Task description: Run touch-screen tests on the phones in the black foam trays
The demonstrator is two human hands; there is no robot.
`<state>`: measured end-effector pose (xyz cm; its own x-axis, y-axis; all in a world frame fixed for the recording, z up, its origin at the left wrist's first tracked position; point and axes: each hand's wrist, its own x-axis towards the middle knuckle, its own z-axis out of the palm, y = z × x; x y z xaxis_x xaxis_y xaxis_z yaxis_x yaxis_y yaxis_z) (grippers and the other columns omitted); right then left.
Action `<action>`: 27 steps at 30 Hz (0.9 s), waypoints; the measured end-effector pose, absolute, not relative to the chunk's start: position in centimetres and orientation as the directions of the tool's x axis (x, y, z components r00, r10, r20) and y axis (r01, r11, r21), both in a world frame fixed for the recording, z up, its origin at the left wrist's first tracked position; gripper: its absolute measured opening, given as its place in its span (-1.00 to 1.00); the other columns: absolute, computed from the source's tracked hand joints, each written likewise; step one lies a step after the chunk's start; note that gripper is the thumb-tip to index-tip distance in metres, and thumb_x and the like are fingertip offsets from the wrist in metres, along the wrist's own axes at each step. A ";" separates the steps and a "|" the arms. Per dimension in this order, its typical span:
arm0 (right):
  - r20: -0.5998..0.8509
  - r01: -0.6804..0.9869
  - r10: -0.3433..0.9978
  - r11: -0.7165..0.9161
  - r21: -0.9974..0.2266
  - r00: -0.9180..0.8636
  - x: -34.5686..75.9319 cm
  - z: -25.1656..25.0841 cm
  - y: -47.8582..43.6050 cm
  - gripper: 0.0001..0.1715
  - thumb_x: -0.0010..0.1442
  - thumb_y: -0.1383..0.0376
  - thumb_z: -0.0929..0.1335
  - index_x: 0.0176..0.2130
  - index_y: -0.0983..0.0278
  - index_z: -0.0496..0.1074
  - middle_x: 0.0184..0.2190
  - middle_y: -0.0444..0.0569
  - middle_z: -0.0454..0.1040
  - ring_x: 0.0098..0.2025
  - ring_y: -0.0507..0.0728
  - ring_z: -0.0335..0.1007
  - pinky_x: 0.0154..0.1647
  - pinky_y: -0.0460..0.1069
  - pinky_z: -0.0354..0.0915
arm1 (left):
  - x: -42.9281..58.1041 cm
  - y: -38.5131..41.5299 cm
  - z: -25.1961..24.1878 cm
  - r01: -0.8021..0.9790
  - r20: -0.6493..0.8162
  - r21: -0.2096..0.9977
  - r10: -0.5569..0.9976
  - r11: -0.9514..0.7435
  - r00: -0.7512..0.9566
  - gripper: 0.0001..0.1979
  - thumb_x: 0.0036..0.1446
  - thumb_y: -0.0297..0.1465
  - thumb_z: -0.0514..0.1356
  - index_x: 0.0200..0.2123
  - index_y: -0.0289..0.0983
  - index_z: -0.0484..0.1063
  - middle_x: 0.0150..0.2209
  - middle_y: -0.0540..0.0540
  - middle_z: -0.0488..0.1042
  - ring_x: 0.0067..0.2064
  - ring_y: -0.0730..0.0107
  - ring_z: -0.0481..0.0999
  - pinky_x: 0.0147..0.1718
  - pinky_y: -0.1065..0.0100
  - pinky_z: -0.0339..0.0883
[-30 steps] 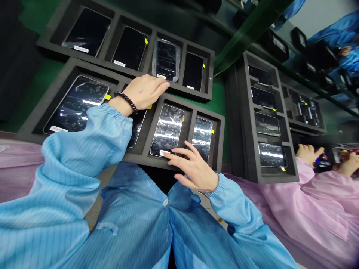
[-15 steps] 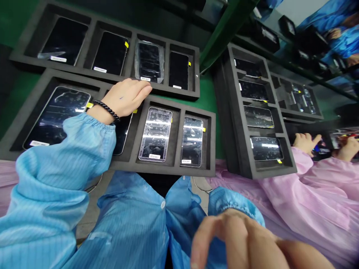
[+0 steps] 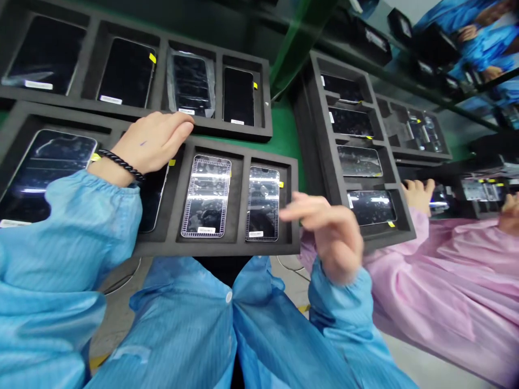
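Head view: left hand (image 3: 152, 141) flat, fingers open, resting on foam tray (image 3: 239, 247) over a phone (image 3: 152, 197). Right hand (image 3: 330, 235) blurred, loosely open, empty, beside tray's right edge, near end phone (image 3: 263, 202).

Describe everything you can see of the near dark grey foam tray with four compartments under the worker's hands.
The near dark grey foam tray is a flat, matte block cut into four rectangular compartments side by side. Each holds a glossy glass phone screen lying face up, with yellow tabs and white labels. The left hand, open, rests on its far rim; the right hand hovers, blurred, just past its right end, empty. Its far edge sits close to a second tray.
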<state>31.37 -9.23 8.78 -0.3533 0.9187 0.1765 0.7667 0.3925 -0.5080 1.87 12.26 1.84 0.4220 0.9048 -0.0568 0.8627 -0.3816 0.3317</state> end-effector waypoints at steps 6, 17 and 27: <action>0.200 0.848 0.929 0.368 -0.381 -0.312 31.6 3.8 -2.0 -0.66 0.42 0.20 0.17 0.13 0.19 0.27 0.11 0.02 0.52 0.31 0.28 0.28 0.50 0.37 -0.07 | 2.0 12.1 2.1 0.872 -0.073 0.322 0.909 -0.369 0.411 -0.38 0.36 -0.13 -0.33 0.22 -0.19 0.31 0.10 -0.20 0.51 0.06 -0.02 0.45 0.02 0.10 0.31; 0.075 0.842 0.893 0.445 -0.305 -0.445 29.6 3.3 0.0 -0.61 0.42 0.27 0.17 0.17 0.30 0.27 0.07 0.09 0.53 0.33 0.28 0.24 0.52 0.42 -0.18 | 1.9 12.2 2.0 0.867 -0.074 0.328 0.905 -0.375 0.419 -0.40 0.37 -0.11 -0.34 0.21 -0.13 0.29 0.08 -0.16 0.52 0.06 0.05 0.43 0.02 0.13 0.30; 0.115 0.920 0.947 0.318 -0.229 -0.299 32.8 3.5 -1.8 -0.75 0.42 0.26 0.18 0.02 0.25 0.31 0.06 0.04 0.55 0.30 0.29 0.26 0.51 0.43 -0.21 | 2.0 12.3 1.8 0.867 -0.066 0.338 0.910 -0.367 0.410 -0.33 0.33 -0.10 -0.34 0.21 -0.25 0.31 0.04 -0.28 0.51 0.08 -0.08 0.46 0.07 -0.01 0.34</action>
<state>32.75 -1.82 3.51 -0.2989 0.9473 0.1150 0.9200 0.3181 -0.2288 1.98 12.29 1.78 0.4104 0.9095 -0.0657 0.8668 -0.3667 0.3380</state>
